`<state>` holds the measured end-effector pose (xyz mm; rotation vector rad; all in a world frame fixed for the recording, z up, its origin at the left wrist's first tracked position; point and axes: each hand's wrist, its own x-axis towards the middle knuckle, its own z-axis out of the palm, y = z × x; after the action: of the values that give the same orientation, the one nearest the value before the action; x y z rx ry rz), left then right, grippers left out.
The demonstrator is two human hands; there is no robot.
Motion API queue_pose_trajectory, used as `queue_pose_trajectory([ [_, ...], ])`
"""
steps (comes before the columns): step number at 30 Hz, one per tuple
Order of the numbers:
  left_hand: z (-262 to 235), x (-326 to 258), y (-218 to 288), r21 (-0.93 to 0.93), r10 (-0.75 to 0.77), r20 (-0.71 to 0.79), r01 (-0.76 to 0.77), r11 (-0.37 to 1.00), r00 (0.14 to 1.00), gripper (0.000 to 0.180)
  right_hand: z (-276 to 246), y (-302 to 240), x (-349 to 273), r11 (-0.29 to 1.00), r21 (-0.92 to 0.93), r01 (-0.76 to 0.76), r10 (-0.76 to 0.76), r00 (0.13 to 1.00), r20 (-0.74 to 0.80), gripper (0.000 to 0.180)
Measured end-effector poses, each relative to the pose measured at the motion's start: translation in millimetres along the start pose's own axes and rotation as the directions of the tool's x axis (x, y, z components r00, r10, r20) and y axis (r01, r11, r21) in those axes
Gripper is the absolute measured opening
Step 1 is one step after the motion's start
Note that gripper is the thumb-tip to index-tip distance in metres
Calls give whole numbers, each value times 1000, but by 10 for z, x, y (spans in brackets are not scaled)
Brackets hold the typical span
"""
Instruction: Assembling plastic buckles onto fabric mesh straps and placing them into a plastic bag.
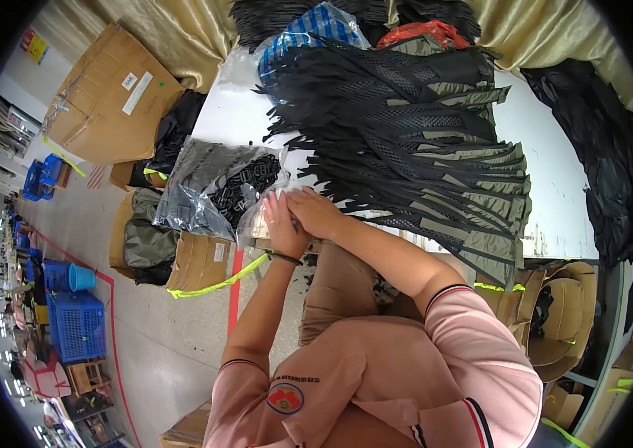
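I note both hands at the near edge of a clear plastic bag (197, 190), which lies at the left side of the white table (559, 198), just above an open carton (201, 254). The left hand (284, 228) has its fingers extended and slightly parted; the right hand (318, 215) has its fingers curled beside it, touching or nearly so. I cannot tell whether either pinches the plastic.

Progress, in my judgement: unfinished at the bag. Small black parts (244, 185), apparently buckles, lie inside it; I observe none set out on the table. The black mesh pieces (391, 97) with olive panels are already laid in an overlapping stack, and I find no hand on them.
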<state>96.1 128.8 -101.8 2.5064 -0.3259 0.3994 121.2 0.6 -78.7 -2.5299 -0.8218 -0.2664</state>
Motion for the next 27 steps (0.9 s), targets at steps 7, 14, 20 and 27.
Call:
queue_pose_trajectory([
  [7, -472, -141, 341, -165, 111, -196, -144, 976, 974, 44, -332, -23, 8, 955, 252, -157, 156, 987, 26, 28],
  [14, -242, -186, 93, -159, 25, -35, -30, 987, 999, 59, -23, 91, 137, 990, 85, -109, 116, 990, -77, 40],
  [20, -26, -176, -74, -266, -8, -77, -13, 964, 997, 57, 34, 168, 260, 994, 10, -109, 108, 990, 94, 46],
  [27, -548, -536, -190, -423, -95, -221, -8, 906, 971, 28, -34, 126, 311, 985, -163, -50, 69, 992, 110, 45],
])
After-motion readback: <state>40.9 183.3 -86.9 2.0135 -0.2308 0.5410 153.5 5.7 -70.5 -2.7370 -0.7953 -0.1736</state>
